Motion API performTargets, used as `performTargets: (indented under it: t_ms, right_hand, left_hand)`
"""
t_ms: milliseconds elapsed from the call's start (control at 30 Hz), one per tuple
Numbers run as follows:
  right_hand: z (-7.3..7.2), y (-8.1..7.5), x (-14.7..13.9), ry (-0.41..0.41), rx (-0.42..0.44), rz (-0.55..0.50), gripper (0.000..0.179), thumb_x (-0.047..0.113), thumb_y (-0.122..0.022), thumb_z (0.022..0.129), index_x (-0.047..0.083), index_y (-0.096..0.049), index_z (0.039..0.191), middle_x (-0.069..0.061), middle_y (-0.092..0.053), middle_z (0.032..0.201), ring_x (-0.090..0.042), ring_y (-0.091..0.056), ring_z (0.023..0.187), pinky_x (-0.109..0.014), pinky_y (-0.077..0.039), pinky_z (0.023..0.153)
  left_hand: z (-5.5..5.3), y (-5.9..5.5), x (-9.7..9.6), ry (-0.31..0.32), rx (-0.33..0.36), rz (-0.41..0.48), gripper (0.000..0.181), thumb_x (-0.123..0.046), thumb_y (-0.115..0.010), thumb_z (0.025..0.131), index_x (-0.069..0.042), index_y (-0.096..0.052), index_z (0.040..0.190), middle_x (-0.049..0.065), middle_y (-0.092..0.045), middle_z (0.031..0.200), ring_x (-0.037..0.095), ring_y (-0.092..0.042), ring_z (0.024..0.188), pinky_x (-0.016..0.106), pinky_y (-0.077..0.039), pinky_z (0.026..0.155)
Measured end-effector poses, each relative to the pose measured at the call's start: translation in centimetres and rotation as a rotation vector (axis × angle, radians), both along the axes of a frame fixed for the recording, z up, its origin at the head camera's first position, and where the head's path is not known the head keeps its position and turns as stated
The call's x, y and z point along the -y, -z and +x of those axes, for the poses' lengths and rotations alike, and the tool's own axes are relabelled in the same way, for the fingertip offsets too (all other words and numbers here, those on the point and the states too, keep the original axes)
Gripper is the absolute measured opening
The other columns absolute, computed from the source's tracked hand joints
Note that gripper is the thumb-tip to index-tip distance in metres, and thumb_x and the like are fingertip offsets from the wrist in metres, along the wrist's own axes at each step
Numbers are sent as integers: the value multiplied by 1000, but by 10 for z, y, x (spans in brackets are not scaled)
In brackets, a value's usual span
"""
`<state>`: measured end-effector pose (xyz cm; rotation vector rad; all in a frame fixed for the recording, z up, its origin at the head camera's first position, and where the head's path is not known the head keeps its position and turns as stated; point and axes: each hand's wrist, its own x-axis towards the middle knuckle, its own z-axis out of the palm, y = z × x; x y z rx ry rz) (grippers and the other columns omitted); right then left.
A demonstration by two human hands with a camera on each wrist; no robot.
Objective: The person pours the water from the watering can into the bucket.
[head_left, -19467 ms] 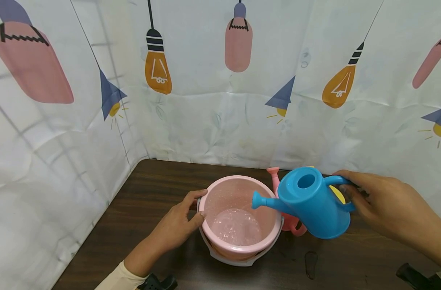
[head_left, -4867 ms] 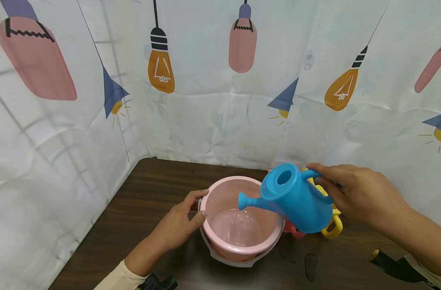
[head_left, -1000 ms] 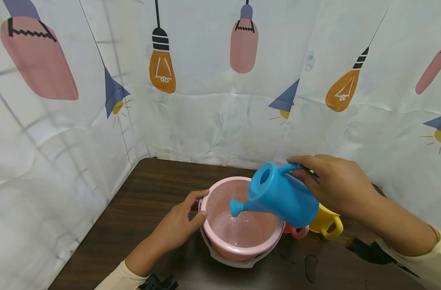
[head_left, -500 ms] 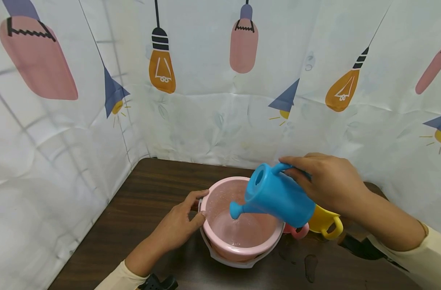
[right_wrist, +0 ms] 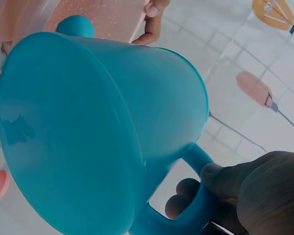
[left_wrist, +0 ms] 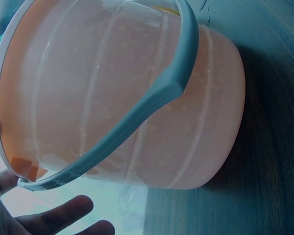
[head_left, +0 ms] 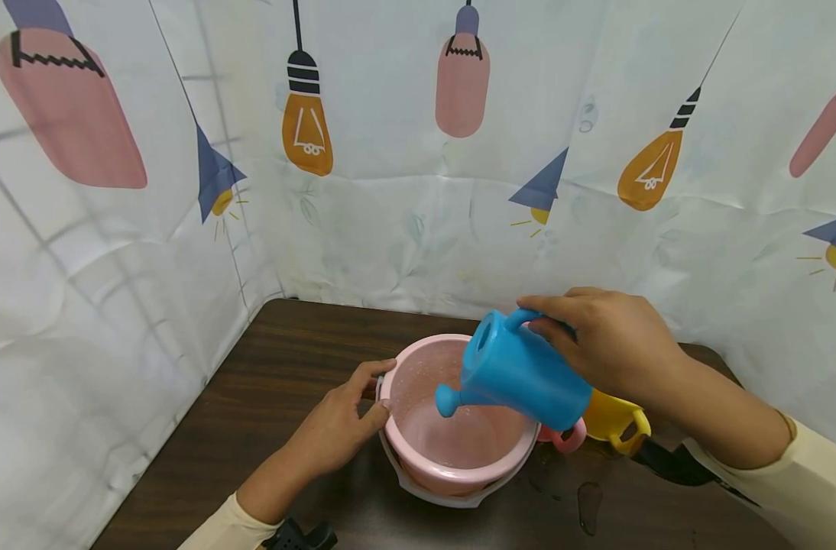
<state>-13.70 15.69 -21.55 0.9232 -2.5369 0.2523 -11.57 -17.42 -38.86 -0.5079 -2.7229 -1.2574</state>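
A blue watering can (head_left: 528, 374) hangs tipped over the right side of the pink bucket (head_left: 452, 477), its spout head inside the rim. My right hand (head_left: 607, 336) grips the can's handle, fingers curled through the loop in the right wrist view. On the bucket's left side, my left hand (head_left: 335, 424) holds the rim with thumb and forefinger, while other fingers (left_wrist: 63, 215) stick out beside the wall in the left wrist view. Shallow clear water covers the bucket's floor. The bucket's pale handle (left_wrist: 137, 120) hangs down its outside.
Right of the bucket, a pink watering can (head_left: 565, 435) and a yellow watering can (head_left: 614, 420) stand partly hidden behind the blue one. A small puddle (head_left: 588, 508) lies on the dark wooden table (head_left: 308, 344). Printed cloth (head_left: 404, 237) hangs behind and at left.
My right hand has moved left and tilted the blue watering can more steeply, its spout head staying over the bucket. My left hand has not moved from the rim.
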Motion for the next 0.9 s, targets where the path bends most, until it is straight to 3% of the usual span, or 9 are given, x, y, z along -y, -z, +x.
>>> performTargets:
  t_ms: [200,900]
  right_hand:
    - [0,-1,4,-9,0,11,38,22,-81,89,21,-75,126,-1,-74,92,-20,-68,76,-38,-53,56]
    - [0,0,9,-32,-25,20,38,19,-82,88,19,-76,126,-4,-75,95,-22,-70,78,-39,-54,56]
  left_hand:
    - [0,0,0,1,2,0,51,-34,-60,100,-32,-43,148,-1,-68,121,21,-65,113,51,-49,89]
    - [0,0,1,3,9,6,51,-33,-60,99,-31,-44,148,-2,-68,122,21,-64,114,51,-48,90]
